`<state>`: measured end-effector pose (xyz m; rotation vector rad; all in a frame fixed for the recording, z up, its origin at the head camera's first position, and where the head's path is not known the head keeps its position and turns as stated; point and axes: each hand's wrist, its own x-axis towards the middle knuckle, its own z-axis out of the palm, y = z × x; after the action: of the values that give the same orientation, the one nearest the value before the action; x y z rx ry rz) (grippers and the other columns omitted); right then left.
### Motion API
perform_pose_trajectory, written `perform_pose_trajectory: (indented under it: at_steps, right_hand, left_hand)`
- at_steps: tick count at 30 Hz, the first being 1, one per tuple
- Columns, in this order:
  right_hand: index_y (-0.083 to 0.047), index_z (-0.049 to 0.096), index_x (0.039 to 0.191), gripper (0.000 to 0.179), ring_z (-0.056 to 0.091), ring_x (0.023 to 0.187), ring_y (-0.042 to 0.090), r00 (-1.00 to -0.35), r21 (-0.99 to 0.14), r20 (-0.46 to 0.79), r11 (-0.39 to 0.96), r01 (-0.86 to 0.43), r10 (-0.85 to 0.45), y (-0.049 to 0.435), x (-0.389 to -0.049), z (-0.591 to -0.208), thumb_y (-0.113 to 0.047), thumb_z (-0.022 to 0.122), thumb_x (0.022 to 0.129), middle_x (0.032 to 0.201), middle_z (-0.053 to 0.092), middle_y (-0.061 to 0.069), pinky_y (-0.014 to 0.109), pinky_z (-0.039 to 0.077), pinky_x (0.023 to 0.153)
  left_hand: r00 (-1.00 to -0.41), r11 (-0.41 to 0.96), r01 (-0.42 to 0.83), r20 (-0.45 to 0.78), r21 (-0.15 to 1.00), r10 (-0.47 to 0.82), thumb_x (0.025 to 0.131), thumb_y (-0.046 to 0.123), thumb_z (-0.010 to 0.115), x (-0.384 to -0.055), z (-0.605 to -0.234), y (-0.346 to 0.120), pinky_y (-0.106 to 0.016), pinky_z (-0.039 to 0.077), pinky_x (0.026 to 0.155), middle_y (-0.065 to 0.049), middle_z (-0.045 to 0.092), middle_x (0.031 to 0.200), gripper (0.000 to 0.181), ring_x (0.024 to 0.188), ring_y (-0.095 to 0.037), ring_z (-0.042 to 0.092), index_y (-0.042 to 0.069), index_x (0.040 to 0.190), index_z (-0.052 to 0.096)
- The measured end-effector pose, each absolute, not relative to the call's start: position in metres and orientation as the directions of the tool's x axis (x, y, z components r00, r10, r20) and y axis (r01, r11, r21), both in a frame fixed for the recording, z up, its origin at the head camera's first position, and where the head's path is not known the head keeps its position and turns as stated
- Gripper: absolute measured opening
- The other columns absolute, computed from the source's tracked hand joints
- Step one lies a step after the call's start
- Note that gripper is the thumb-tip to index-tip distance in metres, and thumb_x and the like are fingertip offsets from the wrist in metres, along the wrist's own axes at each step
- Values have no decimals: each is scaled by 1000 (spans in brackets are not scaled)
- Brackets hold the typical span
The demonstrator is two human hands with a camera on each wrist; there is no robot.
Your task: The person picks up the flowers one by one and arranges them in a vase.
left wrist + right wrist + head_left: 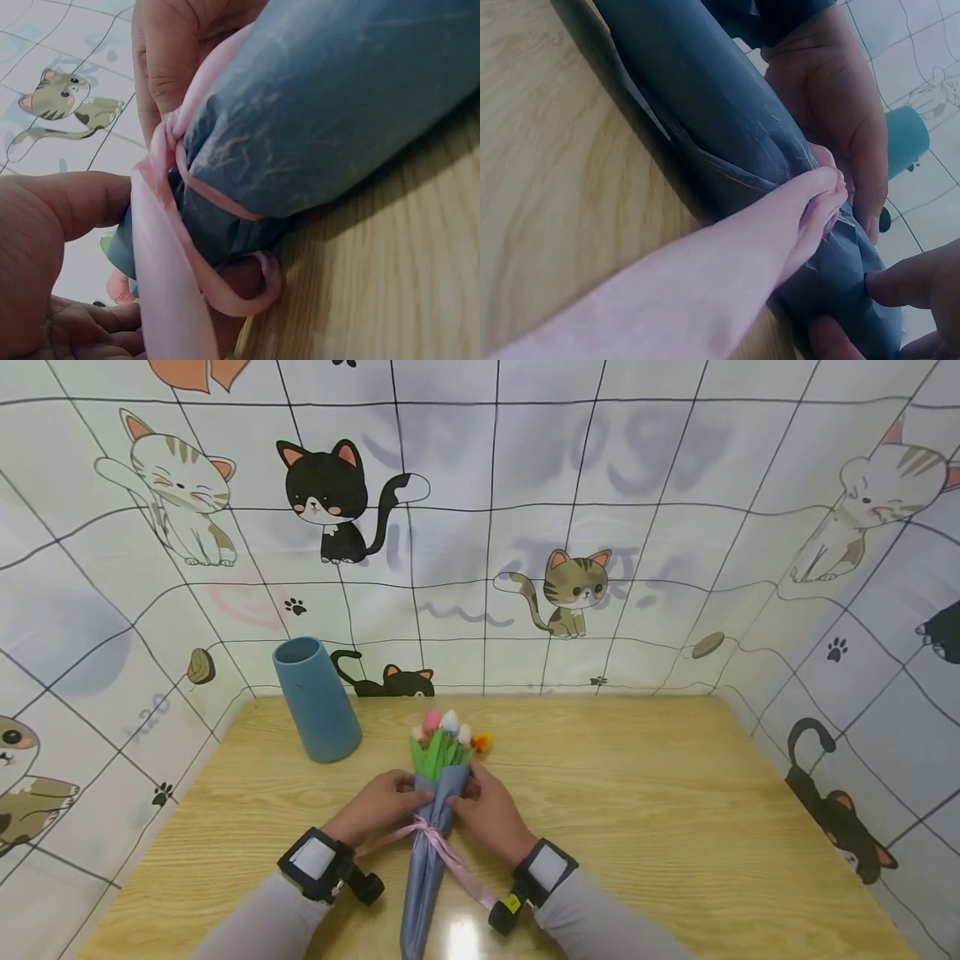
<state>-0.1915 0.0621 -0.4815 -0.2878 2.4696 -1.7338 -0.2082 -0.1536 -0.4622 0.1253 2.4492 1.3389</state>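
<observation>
A bouquet of tulip-like flowers in pink, white and orange with green leaves lies on the table, wrapped in blue-grey paper. Around its middle a pink ribbon is tied, with loose ends trailing to both sides. My left hand grips the left side of the paper just above the knot. From the other side my right hand holds the paper near its upper edge. The right wrist view shows the right thumb and fingers on the wrap; the flowers are mostly hidden in both wrist views.
A blue cylindrical vase stands at the back left of the wooden table. A cloth printed with cats and a grid hangs behind the table and along both sides. A camera is strapped to each wrist.
</observation>
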Motion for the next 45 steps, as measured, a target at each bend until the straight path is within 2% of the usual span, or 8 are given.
perform_pose_trajectory:
  at_steps: [7, 14, 24, 33, 40, 45]
  right_hand:
    - [-13, 35, 162, 70, 62, 132, 36, -976, -932, 38, 345, -112, -214, 92, -197, -479, -14, 67, 100, 154, 54, 16, 51, 54, 106]
    - [-6, 41, 158, 67, 62, 131, 40, -984, -922, 37, 375, -101, -176, 115, -199, -478, -11, 70, 97, 153, 54, 21, 54, 53, 107]
    - [-1, 44, 155, 64, 61, 132, 42, -992, -941, 10, 335, -53, -127, 144, -205, -481, -11, 71, 97, 153, 53, 24, 51, 54, 107]
    - [-1, 43, 156, 68, 59, 134, 41, -989, -934, -7, 355, -47, -149, 166, -210, -485, -21, 73, 98, 154, 52, 23, 51, 52, 109]
    - [0, 45, 154, 65, 58, 135, 42, -990, -929, -13, 367, -40, -139, 174, -214, -486, -19, 72, 98, 153, 52, 25, 52, 51, 110]
    - [2, 44, 154, 64, 58, 135, 43, -990, -928, -23, 370, -30, -139, 175, -213, -485, -18, 71, 99, 153, 52, 27, 52, 51, 110]
  left_hand:
    - [-931, 467, -69, -225, 882, 287, 97, 37, 72, -212, -465, -129, -41, 60, 95, -16, 68, 129, 61, 105, -21, 69, -4, 140, 57]
    - [-921, 422, -54, -209, 905, 330, 98, 32, 68, -213, -469, -105, -45, 58, 101, -23, 62, 139, 66, 116, -27, 68, -6, 147, 49]
    - [-924, 404, -10, -164, 915, 347, 98, 39, 69, -219, -474, -77, -48, 53, 108, -21, 65, 136, 66, 122, -30, 65, -3, 147, 51]
    - [-914, 433, 16, -162, 901, 372, 97, 43, 71, -226, -479, -63, -46, 54, 105, -15, 68, 133, 64, 119, -25, 66, 3, 144, 56]
    - [-918, 469, 17, -172, 883, 356, 97, 47, 71, -233, -483, -52, -40, 56, 97, -10, 71, 123, 63, 109, -20, 67, 4, 141, 59]
    - [-921, 474, 15, -173, 881, 350, 97, 46, 71, -233, -484, -51, -40, 57, 96, -10, 71, 122, 61, 107, -20, 67, 3, 140, 59]
